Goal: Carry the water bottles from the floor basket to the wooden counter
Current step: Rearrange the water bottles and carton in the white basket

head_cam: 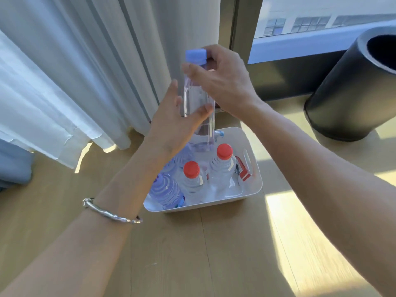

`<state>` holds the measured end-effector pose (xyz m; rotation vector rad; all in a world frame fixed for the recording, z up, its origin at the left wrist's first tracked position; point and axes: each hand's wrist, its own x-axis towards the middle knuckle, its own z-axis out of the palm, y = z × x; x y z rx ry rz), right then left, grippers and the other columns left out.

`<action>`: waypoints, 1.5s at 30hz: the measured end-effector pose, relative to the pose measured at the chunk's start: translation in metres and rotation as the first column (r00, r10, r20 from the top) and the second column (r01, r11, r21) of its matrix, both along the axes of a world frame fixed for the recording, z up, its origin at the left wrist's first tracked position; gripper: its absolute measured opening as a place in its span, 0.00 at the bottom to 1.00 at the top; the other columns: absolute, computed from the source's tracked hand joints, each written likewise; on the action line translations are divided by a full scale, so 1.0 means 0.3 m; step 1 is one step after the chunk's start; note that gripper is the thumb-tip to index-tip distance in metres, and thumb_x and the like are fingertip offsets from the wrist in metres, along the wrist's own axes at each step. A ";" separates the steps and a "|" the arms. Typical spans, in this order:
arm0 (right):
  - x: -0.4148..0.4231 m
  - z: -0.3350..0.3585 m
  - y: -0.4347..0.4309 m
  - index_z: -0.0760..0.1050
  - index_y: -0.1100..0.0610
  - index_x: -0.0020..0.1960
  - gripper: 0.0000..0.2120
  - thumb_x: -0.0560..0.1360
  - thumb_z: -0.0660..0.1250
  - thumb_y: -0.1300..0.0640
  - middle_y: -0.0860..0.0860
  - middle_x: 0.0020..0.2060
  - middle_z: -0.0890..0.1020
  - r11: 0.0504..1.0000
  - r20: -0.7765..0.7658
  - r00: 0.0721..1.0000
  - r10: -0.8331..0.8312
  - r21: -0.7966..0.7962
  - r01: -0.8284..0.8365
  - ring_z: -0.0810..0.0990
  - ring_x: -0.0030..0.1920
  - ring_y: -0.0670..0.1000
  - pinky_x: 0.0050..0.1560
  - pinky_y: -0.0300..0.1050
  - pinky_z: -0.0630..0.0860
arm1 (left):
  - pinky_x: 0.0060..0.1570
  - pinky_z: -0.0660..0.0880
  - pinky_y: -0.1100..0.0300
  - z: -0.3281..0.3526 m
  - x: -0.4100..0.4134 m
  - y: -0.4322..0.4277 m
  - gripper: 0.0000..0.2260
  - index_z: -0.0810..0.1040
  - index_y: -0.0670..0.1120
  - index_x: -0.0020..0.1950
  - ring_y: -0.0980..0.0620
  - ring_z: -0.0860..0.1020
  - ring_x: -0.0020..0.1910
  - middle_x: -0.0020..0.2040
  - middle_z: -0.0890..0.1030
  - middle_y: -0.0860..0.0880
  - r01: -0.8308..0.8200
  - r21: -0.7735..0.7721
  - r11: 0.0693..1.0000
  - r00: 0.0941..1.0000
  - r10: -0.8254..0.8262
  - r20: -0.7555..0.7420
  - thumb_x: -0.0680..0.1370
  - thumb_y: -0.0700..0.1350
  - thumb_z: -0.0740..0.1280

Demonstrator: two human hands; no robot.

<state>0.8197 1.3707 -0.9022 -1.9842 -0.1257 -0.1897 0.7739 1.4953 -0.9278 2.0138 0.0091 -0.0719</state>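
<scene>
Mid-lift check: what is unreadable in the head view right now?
- Wooden counter: outside the head view.
- Basket far corner: behind the left hand and the held bottle, so bottle count is uncertain.
- Red-and-white carton: partly behind a red-capped bottle; print unreadable.
- Black bin: cut by the right edge.

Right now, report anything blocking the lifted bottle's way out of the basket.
Nothing visible does. The right hand pinches the blue-capped bottle by the neck, the left hand touches its side, above the basket and red-capped bottles. Counter unseen.
</scene>
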 end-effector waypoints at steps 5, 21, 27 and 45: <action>0.021 -0.070 -0.021 0.75 0.53 0.59 0.17 0.73 0.69 0.47 0.44 0.47 0.80 0.990 0.016 0.999 -0.049 -0.134 0.051 0.78 0.47 0.42 0.48 0.32 0.74 | 0.63 0.68 0.57 -0.060 -0.016 0.112 0.21 0.68 0.50 0.72 0.50 0.73 0.62 0.67 0.72 0.50 -0.010 0.343 0.939 0.978 0.081 -0.192 0.79 0.52 0.62; -0.009 -0.310 -0.095 0.73 0.54 0.55 0.17 0.70 0.72 0.51 0.53 0.49 0.77 0.855 -0.273 0.961 -0.043 -0.508 -0.106 0.76 0.46 0.53 0.43 0.50 0.78 | 0.66 0.63 0.57 -0.119 -0.035 0.143 0.24 0.61 0.54 0.76 0.48 0.61 0.74 0.76 0.63 0.48 0.313 0.598 0.738 0.915 -0.065 -0.398 0.80 0.48 0.58; -0.025 -0.309 -0.113 0.72 0.55 0.49 0.12 0.70 0.72 0.55 0.51 0.43 0.76 0.787 -0.300 0.954 -0.024 -0.594 -0.167 0.73 0.42 0.51 0.30 0.37 0.64 | 0.64 0.65 0.56 -0.127 -0.035 0.150 0.23 0.61 0.55 0.76 0.47 0.63 0.73 0.76 0.63 0.47 0.325 0.604 0.728 0.911 -0.069 -0.408 0.80 0.49 0.58; -0.025 -0.334 -0.150 0.73 0.56 0.53 0.16 0.70 0.74 0.52 0.54 0.47 0.78 0.740 -0.365 0.930 -0.048 -0.638 -0.212 0.76 0.45 0.53 0.38 0.44 0.72 | 0.65 0.62 0.58 -0.125 -0.042 0.155 0.21 0.63 0.53 0.75 0.49 0.61 0.74 0.76 0.63 0.48 0.329 0.570 0.753 0.909 -0.090 -0.406 0.81 0.49 0.57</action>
